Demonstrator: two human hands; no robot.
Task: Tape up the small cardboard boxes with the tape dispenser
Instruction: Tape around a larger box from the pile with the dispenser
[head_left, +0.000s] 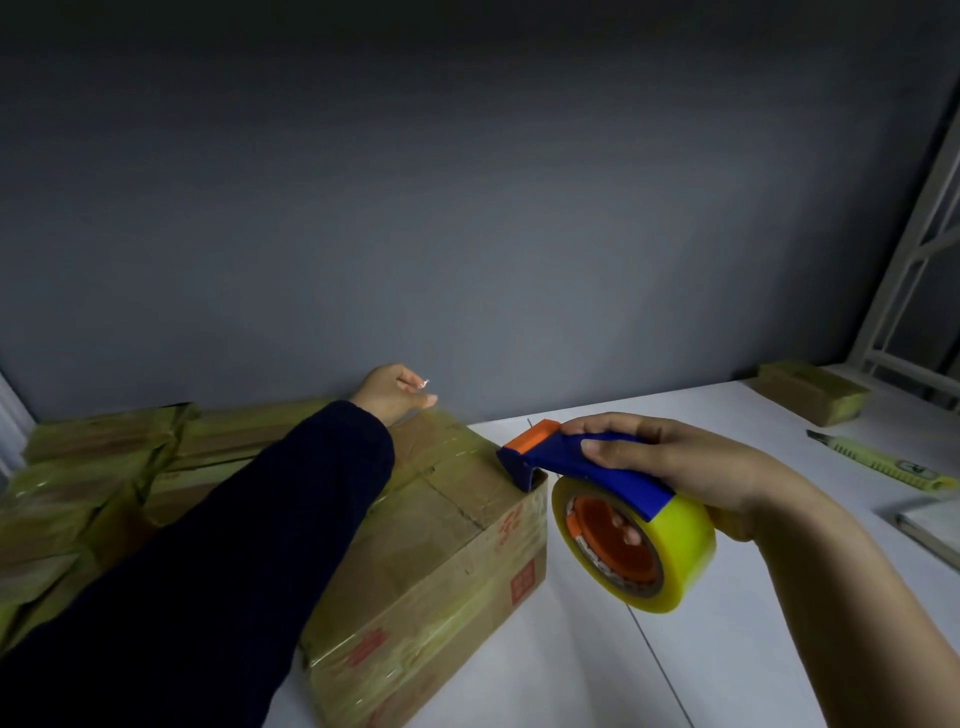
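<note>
On the box (457, 499) edge — tape dispenser (613, 499) gripped by right hand (691, 467) fingers (602, 448).

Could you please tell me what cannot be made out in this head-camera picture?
- Left hand: its fingertips drop behind the box's far edge.
- Box top: partly covered by the dark sleeve.
- Tape dispenser's blade: hidden under its nose on the box edge.
- Right hand's palm: hidden behind the roll.

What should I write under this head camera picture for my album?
Right hand presses the tape dispenser onto a cardboard box; left hand steadies its far edge.
</note>
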